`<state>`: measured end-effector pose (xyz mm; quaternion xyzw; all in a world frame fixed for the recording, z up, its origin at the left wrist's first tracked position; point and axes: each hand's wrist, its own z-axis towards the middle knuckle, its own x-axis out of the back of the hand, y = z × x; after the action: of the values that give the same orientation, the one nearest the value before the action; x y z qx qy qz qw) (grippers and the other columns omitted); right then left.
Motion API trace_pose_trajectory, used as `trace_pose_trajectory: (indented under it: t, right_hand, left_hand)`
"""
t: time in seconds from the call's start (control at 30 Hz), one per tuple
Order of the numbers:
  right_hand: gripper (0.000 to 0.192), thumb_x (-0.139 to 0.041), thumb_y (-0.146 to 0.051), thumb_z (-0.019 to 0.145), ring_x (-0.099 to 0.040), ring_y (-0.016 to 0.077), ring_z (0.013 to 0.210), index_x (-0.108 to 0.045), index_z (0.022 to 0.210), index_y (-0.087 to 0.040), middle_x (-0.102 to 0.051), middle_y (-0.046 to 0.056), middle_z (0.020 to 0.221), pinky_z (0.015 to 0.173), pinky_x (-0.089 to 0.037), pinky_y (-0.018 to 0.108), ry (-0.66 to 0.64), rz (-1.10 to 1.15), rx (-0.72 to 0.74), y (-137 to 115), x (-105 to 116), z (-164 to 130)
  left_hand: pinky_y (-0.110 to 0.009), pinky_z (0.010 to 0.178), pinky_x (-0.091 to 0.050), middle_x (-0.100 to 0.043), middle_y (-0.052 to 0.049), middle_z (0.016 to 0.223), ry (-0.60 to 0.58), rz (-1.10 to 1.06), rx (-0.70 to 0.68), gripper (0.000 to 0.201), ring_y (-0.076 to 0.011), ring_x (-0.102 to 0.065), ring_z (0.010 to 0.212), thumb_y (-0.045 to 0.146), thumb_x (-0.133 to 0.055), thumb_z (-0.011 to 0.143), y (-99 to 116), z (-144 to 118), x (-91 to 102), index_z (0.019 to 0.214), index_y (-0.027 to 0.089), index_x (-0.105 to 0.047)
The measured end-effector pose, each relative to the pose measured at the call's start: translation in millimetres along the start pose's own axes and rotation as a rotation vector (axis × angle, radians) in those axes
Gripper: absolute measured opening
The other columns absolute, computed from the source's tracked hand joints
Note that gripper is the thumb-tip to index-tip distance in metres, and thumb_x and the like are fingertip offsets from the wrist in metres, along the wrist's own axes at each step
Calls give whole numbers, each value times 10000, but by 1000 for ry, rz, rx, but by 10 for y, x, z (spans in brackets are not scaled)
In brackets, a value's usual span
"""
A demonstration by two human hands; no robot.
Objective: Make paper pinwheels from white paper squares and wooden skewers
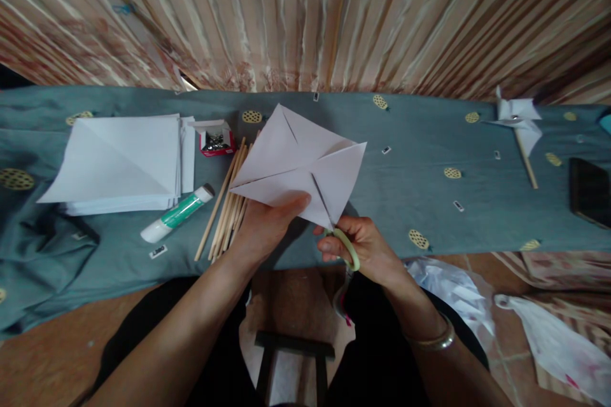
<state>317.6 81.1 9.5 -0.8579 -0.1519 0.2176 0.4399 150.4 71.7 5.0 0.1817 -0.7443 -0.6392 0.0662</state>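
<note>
A white square paper (291, 162) with slits running in from its corners is raised above the cloth-covered table. My left hand (272, 222) grips its near edge, thumb on top. In my right hand (360, 245) are scissors (352, 251) with pale green handles, fingers closed around them. They are by the paper's nearest corner, at the outer end of a slit; the blades cannot be made out clearly. Wooden sticks (224, 203) lie under and beside my left hand.
Left on the table (405, 197) are a paper stack (119, 159), a green-and-white glue stick (176, 213) and a red box (216, 140) of small metal pieces. Right are a paper pinwheel (518, 117) on a stick and a dark phone (589, 191). Curtains (305, 19) hang behind.
</note>
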Motion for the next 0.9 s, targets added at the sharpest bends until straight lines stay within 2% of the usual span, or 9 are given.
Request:
trace_pose_trajectory:
  t: [0.2,0.6,0.8,0.9]
  right_hand:
    - [462,-859,-548,568,-562,90,477,-686,758,-164,-585,-51,546,491,-514,222,-27,-82,72,46,33,8]
    - [441,-859,-535,580,-555,86,461,-685,735,-162,-595,-47,529,474,-486,209,-28,-79,75,58,38,10]
    - [451,-883,-526,534,-541,77,445,-674,707,-166,-597,-52,513,461,-468,198,-13,-61,42,18,5,-1]
    - [471,-883,-545,511,-515,66,426,-655,674,-166,-590,-57,491,444,-437,192,-6,-36,27,-9,-12,-8]
  left_hand:
    - [-416,918,-499,-710,-57,990,7,-29,-7,488,-233,-640,904,260,-755,633,39,-12,-24,1094,190,-610]
    - [-408,909,-494,-699,-51,985,0,-29,-18,472,-219,-630,896,252,-752,641,27,-9,-20,1087,188,-612]
    - [-414,938,-490,-706,-23,977,15,5,-13,429,-234,-625,931,243,-753,642,23,-8,-13,1053,247,-629]
    - [-415,924,-495,-705,-49,979,1,-10,-8,451,-243,-628,938,260,-763,636,12,-7,-10,1063,200,-632]
